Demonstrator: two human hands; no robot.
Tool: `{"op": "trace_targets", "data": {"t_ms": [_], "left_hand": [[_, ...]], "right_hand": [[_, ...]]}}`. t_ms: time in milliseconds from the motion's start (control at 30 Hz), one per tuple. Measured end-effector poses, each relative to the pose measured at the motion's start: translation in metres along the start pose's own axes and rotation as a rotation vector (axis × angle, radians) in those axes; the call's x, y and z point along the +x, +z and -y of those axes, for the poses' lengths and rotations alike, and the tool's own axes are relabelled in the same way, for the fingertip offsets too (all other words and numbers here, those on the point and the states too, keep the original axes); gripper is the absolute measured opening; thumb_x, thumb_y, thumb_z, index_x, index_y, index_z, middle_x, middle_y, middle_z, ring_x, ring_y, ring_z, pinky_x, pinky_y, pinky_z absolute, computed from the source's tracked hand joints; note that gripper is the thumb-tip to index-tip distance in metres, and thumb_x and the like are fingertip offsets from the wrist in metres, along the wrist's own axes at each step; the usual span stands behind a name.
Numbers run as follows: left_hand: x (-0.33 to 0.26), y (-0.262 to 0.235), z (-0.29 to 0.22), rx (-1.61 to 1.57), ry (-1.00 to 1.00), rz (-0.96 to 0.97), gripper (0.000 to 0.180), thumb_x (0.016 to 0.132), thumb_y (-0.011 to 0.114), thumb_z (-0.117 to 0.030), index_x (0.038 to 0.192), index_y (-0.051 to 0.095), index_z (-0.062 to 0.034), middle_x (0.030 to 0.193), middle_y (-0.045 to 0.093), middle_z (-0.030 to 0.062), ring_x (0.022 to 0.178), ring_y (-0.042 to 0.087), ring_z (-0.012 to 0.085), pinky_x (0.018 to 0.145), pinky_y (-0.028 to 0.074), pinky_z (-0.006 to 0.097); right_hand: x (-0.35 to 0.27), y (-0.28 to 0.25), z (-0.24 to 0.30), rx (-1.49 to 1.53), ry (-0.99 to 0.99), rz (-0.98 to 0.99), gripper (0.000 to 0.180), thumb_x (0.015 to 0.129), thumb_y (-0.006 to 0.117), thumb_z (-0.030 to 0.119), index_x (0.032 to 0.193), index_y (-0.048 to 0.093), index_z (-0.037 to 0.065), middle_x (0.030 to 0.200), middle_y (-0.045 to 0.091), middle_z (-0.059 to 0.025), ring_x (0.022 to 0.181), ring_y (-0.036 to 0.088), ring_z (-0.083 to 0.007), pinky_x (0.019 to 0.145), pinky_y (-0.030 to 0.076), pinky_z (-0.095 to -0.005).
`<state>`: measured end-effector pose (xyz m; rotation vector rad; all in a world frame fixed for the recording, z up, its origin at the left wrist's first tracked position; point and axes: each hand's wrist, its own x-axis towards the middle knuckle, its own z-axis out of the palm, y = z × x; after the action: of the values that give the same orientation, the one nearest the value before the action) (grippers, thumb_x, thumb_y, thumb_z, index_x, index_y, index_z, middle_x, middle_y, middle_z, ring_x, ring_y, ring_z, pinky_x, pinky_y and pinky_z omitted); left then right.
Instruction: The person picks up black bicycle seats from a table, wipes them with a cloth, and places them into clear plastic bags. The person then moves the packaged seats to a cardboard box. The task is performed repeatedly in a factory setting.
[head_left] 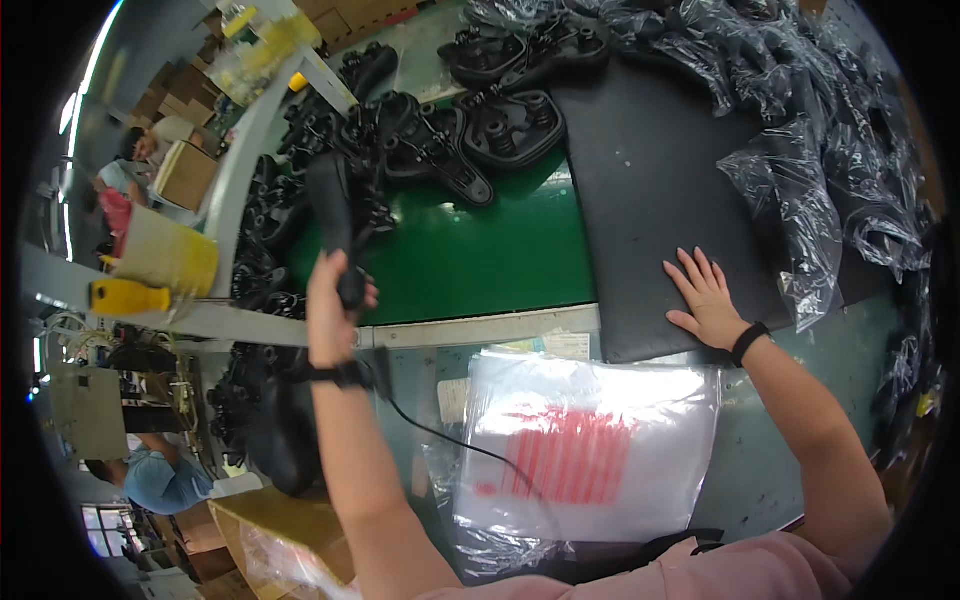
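Note:
My left hand [328,305] is closed round the narrow end of a black bicycle saddle [329,195], slightly blurred, at the near left of the green belt surface [490,255]. The saddle's wide end points away from me, toward other loose saddles [515,128] lying with their undersides up. My right hand [712,310] lies flat, fingers spread, on a black padded mat [655,190]; nothing is in it. In front of me is a stack of clear plastic bags [590,450] with red print. A black strap with a cord [440,432] circles my left wrist.
Plastic-wrapped saddles [815,190] are heaped at the far right. More saddles [285,425] crowd the left side. A pale metal rail [480,324] edges the green surface. Yellow containers [130,297] stand at left, and a cardboard box [275,525] lower left. Other people [165,480] sit farther off.

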<state>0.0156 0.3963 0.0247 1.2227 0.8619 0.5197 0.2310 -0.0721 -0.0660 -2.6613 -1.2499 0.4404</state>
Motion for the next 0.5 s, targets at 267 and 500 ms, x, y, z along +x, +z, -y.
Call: {"op": "trace_targets", "data": {"t_ms": [267,500], "left_hand": [[-0.291,0.117,0.054,-0.552,-0.169,0.245,0.057,0.091,0.044,-0.051,0.116,0.055,-0.0016,0.097,0.062,0.0165,0.073,0.061,0.0229,0.053,0.047,0.031],[-0.442,0.209,0.110,-0.335,0.117,0.243,0.062,0.094,0.039,-0.056,0.118,0.051,0.0005,0.077,0.059,0.0093,0.059,0.059,0.0195,0.047,0.045,0.028]], "right_hand": [[-0.056,-0.026,0.058,1.219,-0.224,0.448,0.080,0.090,0.054,0.053,0.148,0.025,0.006,0.151,0.028,-0.0194,0.140,0.025,-0.0312,0.114,0.019,-0.0442],[-0.224,-0.080,0.131,2.109,-0.128,0.442,0.049,0.084,0.069,0.026,0.121,0.051,0.000,0.101,0.062,-0.0041,0.085,0.060,-0.0063,0.067,0.050,-0.0212]]}}
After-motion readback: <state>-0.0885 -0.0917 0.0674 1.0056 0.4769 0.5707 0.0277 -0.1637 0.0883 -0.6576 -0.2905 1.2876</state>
